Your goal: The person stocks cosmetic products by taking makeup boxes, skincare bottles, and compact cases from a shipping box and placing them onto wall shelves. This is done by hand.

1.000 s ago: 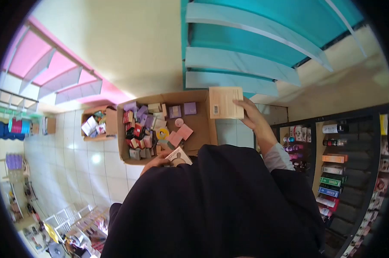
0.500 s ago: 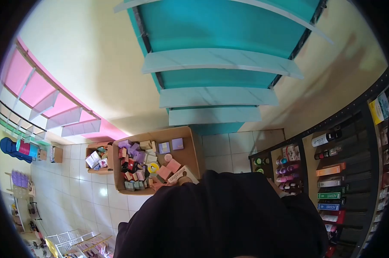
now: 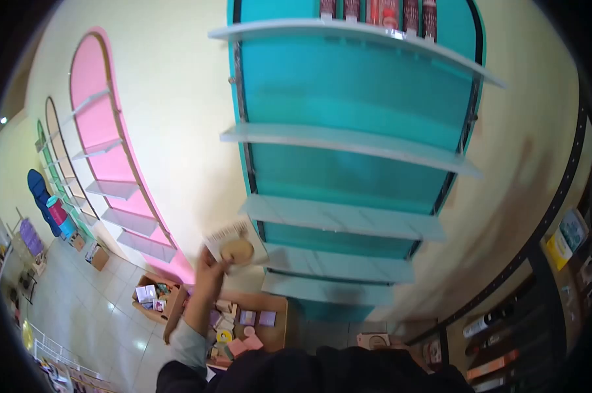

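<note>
Raised in front of the wall, my left hand [image 3: 212,267] grips a flat cream cosmetics box [image 3: 236,247] by its lower left edge. The box carries dark lettering and a round tan picture. Low down near my body, my right hand [image 3: 401,348] is mostly hidden by dark clothing, at the edge of a similar small cosmetics box [image 3: 373,340] that it appears to hold. Below my left forearm stands an open cardboard carton [image 3: 279,327] of loose small boxes, among them pink boxes [image 3: 253,342] and lilac boxes [image 3: 267,318].
A teal wall panel bears white shelves [image 3: 348,145]; several dark red packages [image 3: 410,16] stand on the top one. Pink-backed shelves [image 3: 131,221] are to the left. A smaller carton [image 3: 153,313] sits on the tiled floor. At right, a black rack [image 3: 548,295] holds bottles and boxes.
My left hand has risen out of the carton with the cream box. My view has tilted up, showing the stocked top shelf. Another box has come into sight by my right hand.
</note>
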